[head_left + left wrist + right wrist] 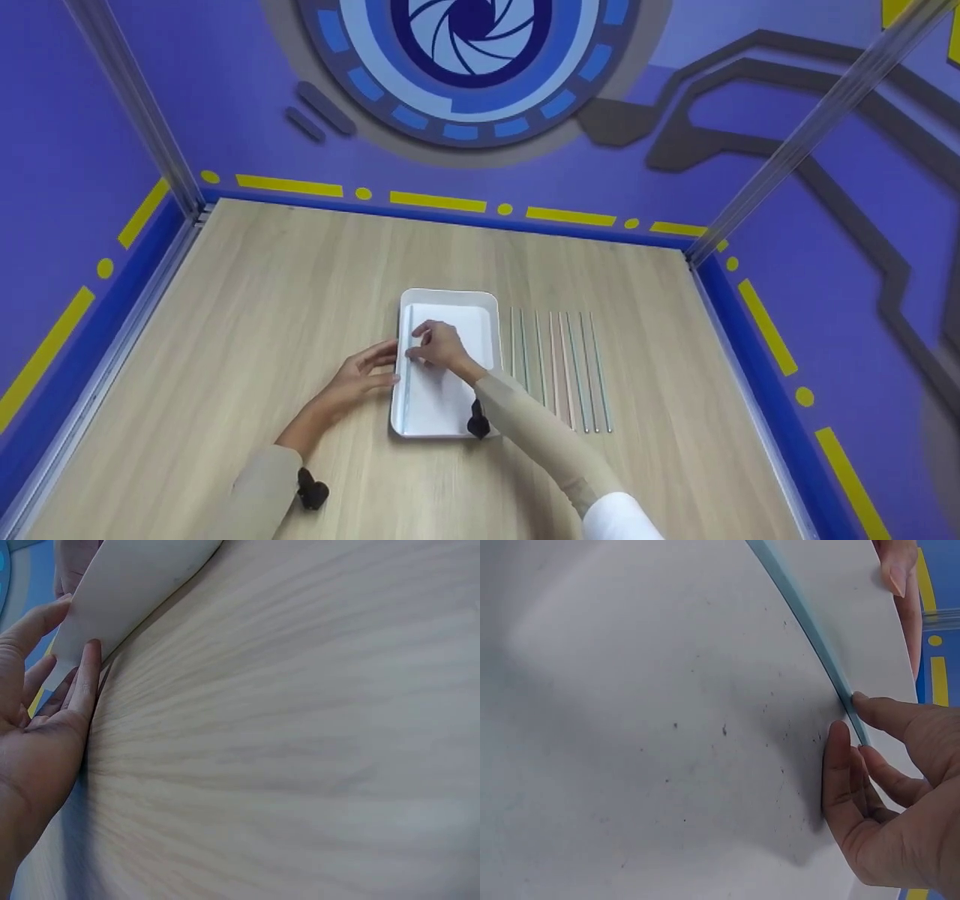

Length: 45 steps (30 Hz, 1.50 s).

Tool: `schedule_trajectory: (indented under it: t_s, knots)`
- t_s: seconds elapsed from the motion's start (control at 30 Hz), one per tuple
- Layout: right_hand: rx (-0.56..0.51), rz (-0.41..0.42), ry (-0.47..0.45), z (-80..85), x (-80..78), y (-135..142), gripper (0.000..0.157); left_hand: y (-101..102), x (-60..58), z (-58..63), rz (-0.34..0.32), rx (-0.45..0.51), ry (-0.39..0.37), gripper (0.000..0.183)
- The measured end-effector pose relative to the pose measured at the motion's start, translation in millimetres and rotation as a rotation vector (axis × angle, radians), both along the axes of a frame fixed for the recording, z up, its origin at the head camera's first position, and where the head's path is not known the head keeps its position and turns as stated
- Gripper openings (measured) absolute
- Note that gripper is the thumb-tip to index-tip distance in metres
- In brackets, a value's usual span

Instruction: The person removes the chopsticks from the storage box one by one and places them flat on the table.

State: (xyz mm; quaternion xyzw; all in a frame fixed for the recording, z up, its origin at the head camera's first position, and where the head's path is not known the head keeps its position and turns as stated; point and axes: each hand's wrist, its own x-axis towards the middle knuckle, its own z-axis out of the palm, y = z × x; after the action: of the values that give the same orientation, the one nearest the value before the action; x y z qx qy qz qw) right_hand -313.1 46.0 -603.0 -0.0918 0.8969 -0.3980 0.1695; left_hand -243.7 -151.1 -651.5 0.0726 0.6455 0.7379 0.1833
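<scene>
A white rectangular tray (450, 405) lies on the wooden table. Along its left inner side runs a light-blue straw (810, 622). My right hand (442, 346) is inside the tray and pinches this straw, thumb on one side and fingers on the other, as the right wrist view shows. My left hand (356, 382) is outside, at the tray's left wall, its fairly straight fingers touching the wall (135, 592). Several thin straws (566, 367) in pale blue, green and pink lie side by side, roughly parallel, to the right of the tray; my right forearm hides part of them.
The wooden table (300, 247) is bounded by blue-purple printed panels (240, 90) at the back and sides, with metal corner posts (142, 105). Small dark specks (724, 730) dot the tray's floor.
</scene>
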Motion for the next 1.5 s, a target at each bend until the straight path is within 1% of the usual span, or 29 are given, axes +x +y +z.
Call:
schedule_trajectory:
  t_s: [0.1, 0.2, 0.27, 0.4, 0.57, 0.67, 0.83, 1.0, 1.17, 1.3, 1.4, 1.5]
  knots:
    - [0.005, 0.022, -0.012, 0.3, -1.3, 5, 0.034, 0, -0.2, 0.5, -0.003, 0.003, 0.002, 0.077]
    - [0.024, 0.062, -0.009, 1.6, -1.9, 12, 0.033, 0, -0.7, 0.9, -0.007, -0.008, 0.010, 0.078]
    - [0.040, 0.070, -0.008, 3.3, -1.4, 17, 0.032, 1, -1.8, 0.9, -0.011, -0.018, 0.010, 0.076]
    - [0.079, 0.062, -0.014, 6.7, -0.1, 25, 0.030, 1, -3.5, 1.7, -0.011, -0.041, 0.007, 0.074]
    - [0.145, 0.061, 0.007, 7.3, 1.4, 29, 0.029, 0, -3.2, 2.8, 0.004, -0.046, -0.001, 0.075]
    - [0.145, 0.065, 0.004, 6.4, 1.4, 33, 0.025, 1, -2.3, 2.7, 0.015, -0.046, -0.014, 0.076]
    - [0.059, 0.061, -0.081, 7.9, -1.5, 42, 0.025, 2, -1.6, 2.0, 0.038, -0.076, -0.033, 0.075]
    - [-0.028, 0.059, -0.183, 14.5, -4.0, 53, 0.027, 2, -0.8, 2.6, 0.051, -0.076, -0.043, 0.073]
    - [-0.123, 0.091, -0.273, 16.5, -4.2, 65, 0.029, 2, -0.2, 2.4, 0.053, -0.068, -0.052, 0.076]
    - [-0.228, 0.100, -0.319, 14.9, -4.4, 74, 0.031, 2, 0.8, 1.7, 0.036, -0.072, -0.050, 0.078]
    - [-0.292, 0.077, -0.338, 14.2, -5.5, 79, 0.033, 1, 1.2, 1.4, 0.027, -0.090, -0.045, 0.076]
    - [-0.355, 0.045, -0.345, 13.2, -7.6, 83, 0.035, 2, 0.9, 1.7, 0.032, -0.099, -0.044, 0.075]
